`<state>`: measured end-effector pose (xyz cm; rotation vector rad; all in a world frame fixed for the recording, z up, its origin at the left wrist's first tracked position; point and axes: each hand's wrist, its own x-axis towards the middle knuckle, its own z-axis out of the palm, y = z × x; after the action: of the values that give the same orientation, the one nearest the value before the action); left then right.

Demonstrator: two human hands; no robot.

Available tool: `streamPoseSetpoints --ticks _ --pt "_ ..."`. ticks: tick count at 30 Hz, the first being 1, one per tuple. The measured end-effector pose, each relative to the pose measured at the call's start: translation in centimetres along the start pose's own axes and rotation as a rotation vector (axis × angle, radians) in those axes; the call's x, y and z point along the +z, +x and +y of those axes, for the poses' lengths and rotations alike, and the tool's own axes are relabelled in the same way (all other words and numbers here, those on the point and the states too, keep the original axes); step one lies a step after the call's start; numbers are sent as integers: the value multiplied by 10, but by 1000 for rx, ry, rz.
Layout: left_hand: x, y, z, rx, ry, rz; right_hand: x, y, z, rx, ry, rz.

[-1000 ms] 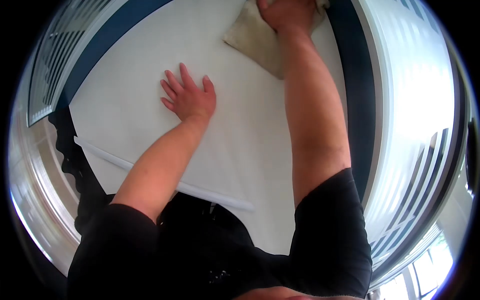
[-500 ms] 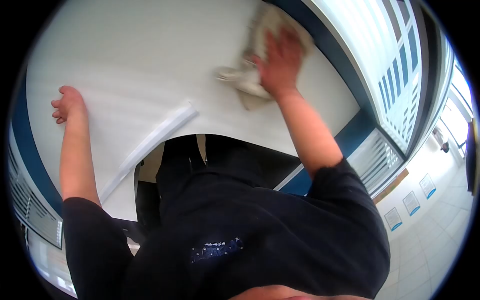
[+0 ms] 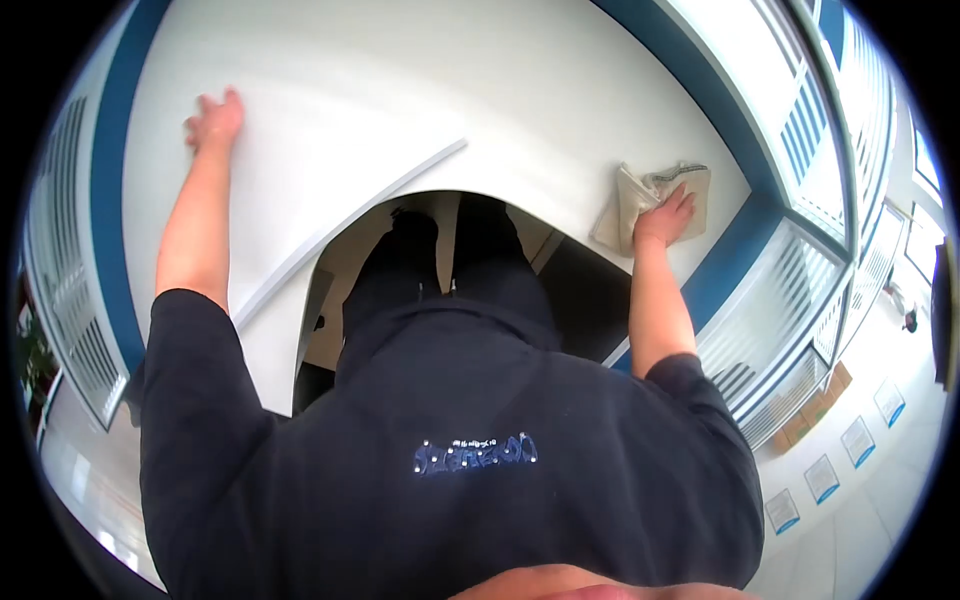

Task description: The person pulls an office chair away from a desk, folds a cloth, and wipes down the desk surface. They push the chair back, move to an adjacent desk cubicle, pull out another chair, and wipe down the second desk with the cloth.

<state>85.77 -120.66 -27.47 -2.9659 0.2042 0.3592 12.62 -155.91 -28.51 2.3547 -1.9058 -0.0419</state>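
Got blue borders [image 3: 110, 180] along the left and right edges of the white tabletop [image 3: 430, 80], plus striped panels [image 3: 80, 300] standing just outside. Also spotting a white strip [image 3: 350, 222] slanting by the curved near edge, kinda in the way along there. Counting one cloth [image 3: 628, 205], one strip, and four notices [image 3: 822, 480] on a wall off to the right. Can see the cloth rumpled near the tabletop's right-hand corner, under the right hand [image 3: 665, 215], fingers close together over it; can't tell if gripping or just pressing. Looking at the left hand [image 3: 215, 120] near the left edge, a bit blurred, fingers loosely apart, holding nothing visible. Can't read the notices, way too small. Losing the tabletop's far edge past the top of the view.
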Motion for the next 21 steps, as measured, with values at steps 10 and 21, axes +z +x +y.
streamPoseSetpoints --ticks 10,21 --pt "12 -243 -254 376 -35 -233 -131 -25 -239 -256 -27 -236" --pt "35 -296 -319 464 79 -185 -183 -178 -432 -1327 -82 -428"
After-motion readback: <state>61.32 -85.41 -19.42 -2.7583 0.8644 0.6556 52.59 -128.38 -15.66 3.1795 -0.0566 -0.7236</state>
